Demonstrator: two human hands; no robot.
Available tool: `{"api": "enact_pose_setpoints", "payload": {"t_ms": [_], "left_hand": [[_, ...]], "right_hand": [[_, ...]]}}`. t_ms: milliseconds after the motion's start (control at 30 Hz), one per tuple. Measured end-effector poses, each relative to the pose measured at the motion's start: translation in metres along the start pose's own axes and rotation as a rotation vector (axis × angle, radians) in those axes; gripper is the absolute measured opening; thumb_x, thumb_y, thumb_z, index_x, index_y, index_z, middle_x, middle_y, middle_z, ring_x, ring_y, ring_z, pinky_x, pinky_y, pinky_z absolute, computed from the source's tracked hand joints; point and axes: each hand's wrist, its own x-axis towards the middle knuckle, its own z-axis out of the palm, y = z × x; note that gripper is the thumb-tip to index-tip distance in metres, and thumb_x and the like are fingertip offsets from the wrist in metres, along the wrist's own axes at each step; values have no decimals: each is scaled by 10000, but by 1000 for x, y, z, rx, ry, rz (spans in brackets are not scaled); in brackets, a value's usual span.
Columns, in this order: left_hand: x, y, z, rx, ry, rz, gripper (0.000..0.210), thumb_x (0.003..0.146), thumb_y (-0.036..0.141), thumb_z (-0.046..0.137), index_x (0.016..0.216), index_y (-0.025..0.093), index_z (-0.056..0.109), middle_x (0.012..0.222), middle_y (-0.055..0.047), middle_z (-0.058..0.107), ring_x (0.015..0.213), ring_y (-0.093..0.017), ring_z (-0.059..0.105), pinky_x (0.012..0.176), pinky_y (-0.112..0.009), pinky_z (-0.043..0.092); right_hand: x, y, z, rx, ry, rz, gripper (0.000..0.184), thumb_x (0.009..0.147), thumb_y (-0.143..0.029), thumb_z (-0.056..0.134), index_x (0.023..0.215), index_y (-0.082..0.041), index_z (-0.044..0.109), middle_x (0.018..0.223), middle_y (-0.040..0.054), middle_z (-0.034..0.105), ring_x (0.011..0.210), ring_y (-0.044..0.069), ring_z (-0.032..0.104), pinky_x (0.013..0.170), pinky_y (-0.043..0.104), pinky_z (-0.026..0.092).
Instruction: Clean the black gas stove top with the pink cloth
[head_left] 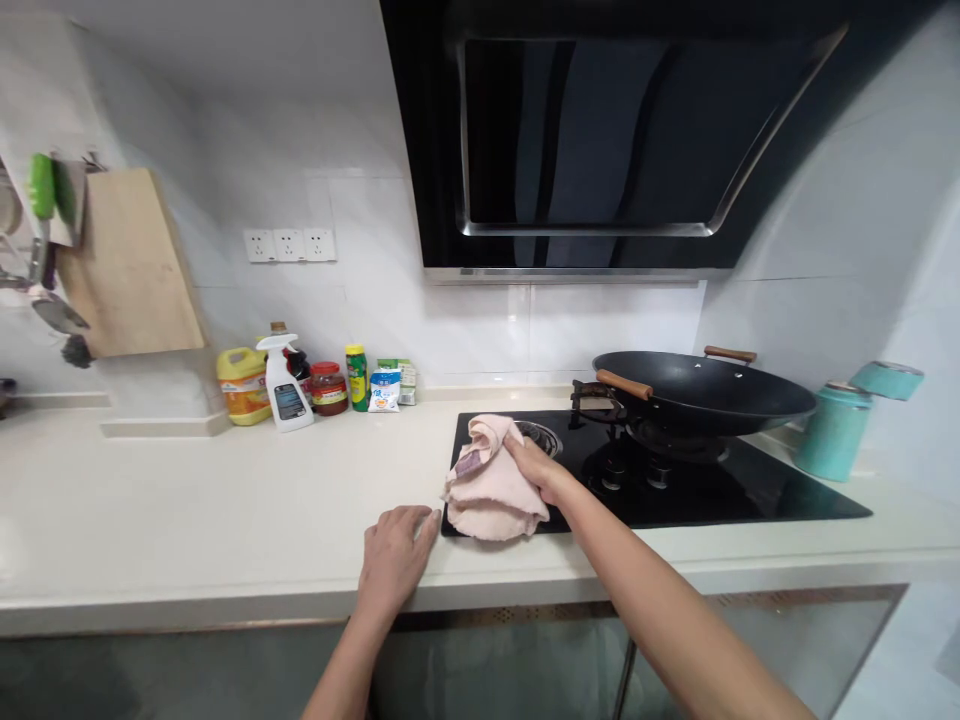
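Observation:
My right hand [534,468] grips a pale pink cloth [499,500], which lies bunched and folded over the left end of the black glass cooktop [525,522]. The cloth covers part of the left burner [545,437]; the burner's metal ring shows just behind my fingers. On the white counter [225,510], left of the cooktop's corner, my left hand [399,548] rests palm down near the front edge, holding nothing. Its fingers are partly bent, with the thumb toward the cooktop.
A large black wok [720,395] with wooden handles sits on the right burner, beside a loose pan support [592,400]. A turquoise canister [834,435] stands at right. Along the back wall are a spray bottle [289,390], an oil jug [244,390] and jars. A range hood [600,150] hangs above.

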Motion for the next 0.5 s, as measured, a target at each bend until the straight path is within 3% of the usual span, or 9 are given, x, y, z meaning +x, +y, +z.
{"api": "enact_pose_setpoints", "payload": {"t_ms": [133,233,333,433,500], "left_hand": [[-2,-7,8,-69,83,-44,418,996,442,422,1265,217,650,1271,-108,706,1233,-289,602,1045,-488,418],[-2,-14,14,-117,130,-44,419,994,438,436,1301,222,623,1317,-118,673,1249,-283,590,1061,-499,424],[5,-11,14,-127,174,-39,389,969,432,493,1267,241,653,1397,-135,611,1332,-308,528,1073,-525,429],[25,15,10,-150,198,44,385,962,445,515,1252,250,678,1482,-141,540,1410,-310,458,1133,-534,385],[43,46,11,-185,134,127,419,979,482,478,1282,266,672,1535,-125,496,1435,-299,434,1173,-528,343]], "right_hand": [[-1,27,-14,-436,139,44,523,898,-469,606,1313,-161,527,1404,181,521,1349,313,474,1129,489,336],[-21,41,-41,-641,120,7,385,944,-427,524,1241,-188,583,1331,136,552,1292,281,515,1105,460,351],[-46,54,-71,-763,89,-29,371,973,-457,453,1191,-209,624,1285,112,584,1259,277,529,1092,468,352],[-66,73,-92,-893,51,-66,460,1005,-497,360,1283,-232,613,1392,108,571,1323,271,498,1119,473,329],[-74,89,-98,-1018,40,-80,526,1019,-500,306,1387,-236,572,1514,105,507,1427,268,420,1170,486,278]]}}
